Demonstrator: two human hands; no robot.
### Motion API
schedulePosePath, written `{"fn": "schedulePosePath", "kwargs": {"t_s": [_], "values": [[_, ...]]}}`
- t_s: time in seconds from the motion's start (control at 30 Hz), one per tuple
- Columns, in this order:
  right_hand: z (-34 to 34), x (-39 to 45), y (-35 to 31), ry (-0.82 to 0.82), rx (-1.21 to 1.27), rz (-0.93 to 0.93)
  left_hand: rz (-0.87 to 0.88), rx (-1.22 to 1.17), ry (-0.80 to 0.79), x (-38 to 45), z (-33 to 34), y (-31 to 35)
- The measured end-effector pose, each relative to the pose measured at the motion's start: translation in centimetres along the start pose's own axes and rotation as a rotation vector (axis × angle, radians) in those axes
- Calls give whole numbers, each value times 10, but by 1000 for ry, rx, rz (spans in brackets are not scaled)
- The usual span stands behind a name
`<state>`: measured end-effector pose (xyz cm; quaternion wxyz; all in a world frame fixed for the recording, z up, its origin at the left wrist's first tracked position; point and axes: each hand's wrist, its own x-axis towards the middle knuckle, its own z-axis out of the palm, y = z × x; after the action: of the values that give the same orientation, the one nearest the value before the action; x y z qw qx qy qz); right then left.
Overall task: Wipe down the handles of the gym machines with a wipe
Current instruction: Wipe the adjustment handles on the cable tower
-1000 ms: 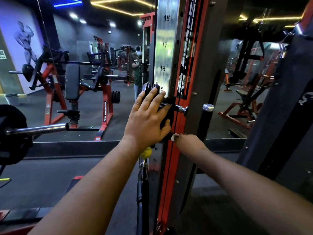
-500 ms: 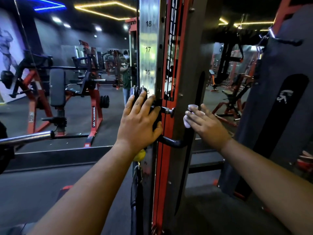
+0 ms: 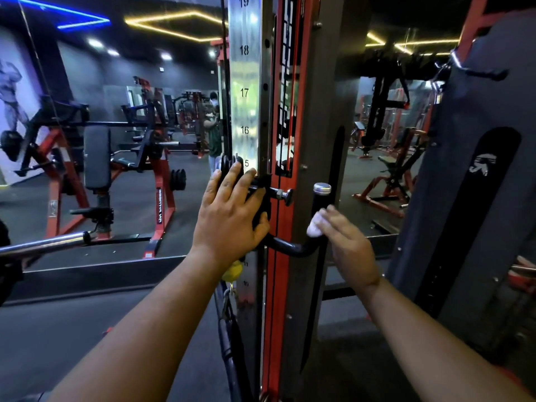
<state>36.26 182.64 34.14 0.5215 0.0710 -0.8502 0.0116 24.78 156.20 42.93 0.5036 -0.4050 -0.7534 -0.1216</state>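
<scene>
Tall red machine post [image 3: 285,140], with left hand [image 3: 229,216] flat on the black slider [image 3: 259,198], fingers straight, holding nothing. Black curved handle [image 3: 319,216] next, right hand [image 3: 346,245] now up on its upright part, not low by the post as a moment ago. Small white wipe [image 3: 314,226] pinched in that grip, pressed on the handle just under the silver cap [image 3: 322,187]; wiping looks under way.

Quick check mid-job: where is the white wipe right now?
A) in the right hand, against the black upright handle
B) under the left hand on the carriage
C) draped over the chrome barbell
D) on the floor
A: the right hand holds the wipe against the black handle; the left hand lies flat on the carriage.
</scene>
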Motion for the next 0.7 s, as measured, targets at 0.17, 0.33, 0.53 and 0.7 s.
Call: {"fn": "schedulePosePath", "kwargs": {"t_s": [0.17,0.33,0.53,0.7], "values": [[20,18,4,-166,-372,-264,4,4,10,-1,-1,-2],[62,-10,-16,-357,-555,-341,2,14,13,-1,-1,-2],[94,15,-53,-412,-359,-84,-5,28,-12,-1,0,0],[110,23,-52,-615,-391,-26,-1,13,3,-1,0,-3]]}}
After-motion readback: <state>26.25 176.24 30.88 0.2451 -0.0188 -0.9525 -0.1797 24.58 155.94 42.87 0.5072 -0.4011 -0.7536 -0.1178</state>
